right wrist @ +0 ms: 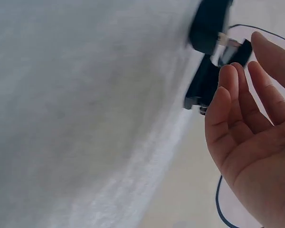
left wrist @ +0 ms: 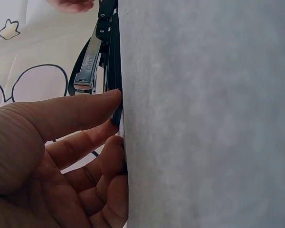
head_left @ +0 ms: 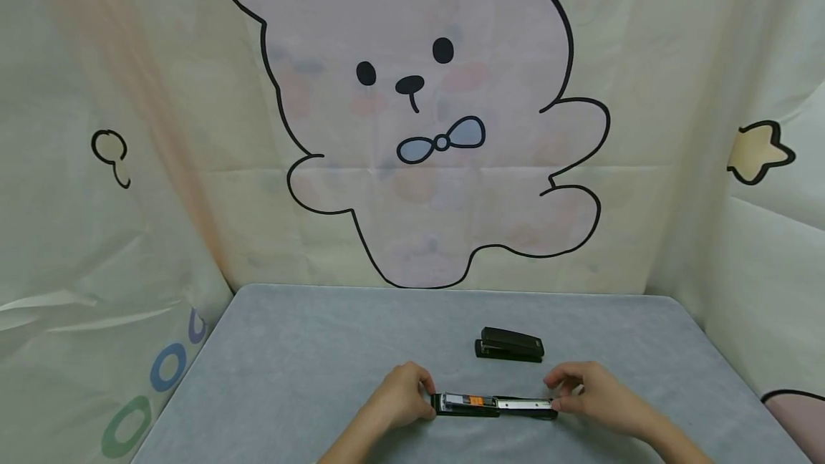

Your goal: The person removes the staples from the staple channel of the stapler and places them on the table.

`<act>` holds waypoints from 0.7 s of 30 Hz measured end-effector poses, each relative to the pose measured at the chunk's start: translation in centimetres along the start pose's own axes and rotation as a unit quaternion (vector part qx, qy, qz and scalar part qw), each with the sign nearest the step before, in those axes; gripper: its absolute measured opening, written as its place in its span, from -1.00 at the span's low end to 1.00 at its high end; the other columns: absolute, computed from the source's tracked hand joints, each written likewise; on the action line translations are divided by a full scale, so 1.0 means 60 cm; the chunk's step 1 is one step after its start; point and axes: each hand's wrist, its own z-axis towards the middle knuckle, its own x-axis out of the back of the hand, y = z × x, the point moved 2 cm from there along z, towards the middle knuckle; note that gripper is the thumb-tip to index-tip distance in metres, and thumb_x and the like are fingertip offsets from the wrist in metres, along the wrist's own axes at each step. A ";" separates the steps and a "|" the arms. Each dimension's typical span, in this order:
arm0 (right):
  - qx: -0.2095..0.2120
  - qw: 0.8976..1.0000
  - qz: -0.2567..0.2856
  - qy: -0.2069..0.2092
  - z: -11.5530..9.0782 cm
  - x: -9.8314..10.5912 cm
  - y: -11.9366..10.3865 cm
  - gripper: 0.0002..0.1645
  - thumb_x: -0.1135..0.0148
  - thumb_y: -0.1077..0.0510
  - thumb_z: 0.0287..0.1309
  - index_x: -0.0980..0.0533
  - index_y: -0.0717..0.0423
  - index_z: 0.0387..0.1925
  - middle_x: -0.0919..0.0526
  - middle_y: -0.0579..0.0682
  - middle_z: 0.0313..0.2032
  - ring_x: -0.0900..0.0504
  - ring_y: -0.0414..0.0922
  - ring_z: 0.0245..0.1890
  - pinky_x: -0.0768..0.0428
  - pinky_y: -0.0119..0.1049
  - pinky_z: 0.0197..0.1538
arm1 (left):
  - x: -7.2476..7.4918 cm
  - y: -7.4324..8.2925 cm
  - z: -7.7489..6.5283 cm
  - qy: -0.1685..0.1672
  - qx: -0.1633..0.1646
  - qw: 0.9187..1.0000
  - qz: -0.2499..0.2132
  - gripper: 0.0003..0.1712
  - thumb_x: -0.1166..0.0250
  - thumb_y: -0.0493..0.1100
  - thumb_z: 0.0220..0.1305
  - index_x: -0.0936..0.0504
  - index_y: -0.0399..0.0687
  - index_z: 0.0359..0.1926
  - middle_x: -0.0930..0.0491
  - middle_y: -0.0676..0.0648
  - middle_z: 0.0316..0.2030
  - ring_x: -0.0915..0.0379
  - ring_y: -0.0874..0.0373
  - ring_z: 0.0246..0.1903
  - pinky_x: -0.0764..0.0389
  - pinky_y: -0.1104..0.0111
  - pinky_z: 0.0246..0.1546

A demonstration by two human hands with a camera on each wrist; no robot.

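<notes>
A black stapler (head_left: 465, 404) lies opened out flat on the table, its silver metal inside and a small orange patch facing up. My left hand (head_left: 404, 394) pinches its left end between thumb and fingers. In the left wrist view the left thumb (left wrist: 80, 111) presses against the dark base near the silver metal rail (left wrist: 88, 66). At the other end, my right hand (head_left: 596, 396) hovers with relaxed, slightly bent fingers, fingertips right at the stapler's tip. The right wrist view shows those fingers (right wrist: 242, 102) spread apart, overlapping a blurred black stapler part (right wrist: 204, 85).
A second black stapler (head_left: 509, 345), closed, lies farther back on the grey-blue covered table (head_left: 322, 335). Behind the table hangs a curtain (head_left: 412, 220) with a cartoon bear, and more printed fabric hangs at both sides.
</notes>
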 end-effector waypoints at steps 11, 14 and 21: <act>-0.073 0.994 -0.004 0.075 0.005 -0.018 -0.049 -0.66 -0.40 0.04 0.35 -0.68 0.18 0.02 -0.74 0.02 -0.10 -0.62 -0.16 -0.20 -0.60 -0.31 -0.21 | -0.001 0.001 0.000 0.003 -0.007 1.000 0.009 -0.69 -0.61 -0.47 -0.19 -0.67 -0.12 -0.46 -0.52 0.01 -0.61 -0.38 0.11 -0.59 -0.38 0.27 -0.54; -0.089 0.993 0.019 0.078 0.012 -0.034 -0.059 -0.62 -0.42 0.02 0.33 -0.67 0.18 0.03 -0.74 0.03 -0.10 -0.63 -0.07 -0.18 -0.61 -0.30 -0.21 | 0.000 0.001 0.000 0.001 -0.005 1.000 0.009 -0.69 -0.61 -0.47 -0.18 -0.68 -0.13 -0.46 -0.52 0.00 -0.60 -0.39 0.11 -0.58 -0.38 0.26 -0.53; -0.084 0.991 0.087 0.057 0.028 -0.071 -0.074 -0.58 -0.40 0.08 0.35 -0.64 0.30 0.08 -0.74 0.09 -0.07 -0.66 -0.02 -0.15 -0.65 -0.24 -0.23 | 0.000 0.000 0.000 0.001 -0.001 1.000 0.000 -0.69 -0.61 -0.47 -0.18 -0.68 -0.13 -0.46 -0.53 -0.01 -0.61 -0.39 0.10 -0.58 -0.38 0.26 -0.54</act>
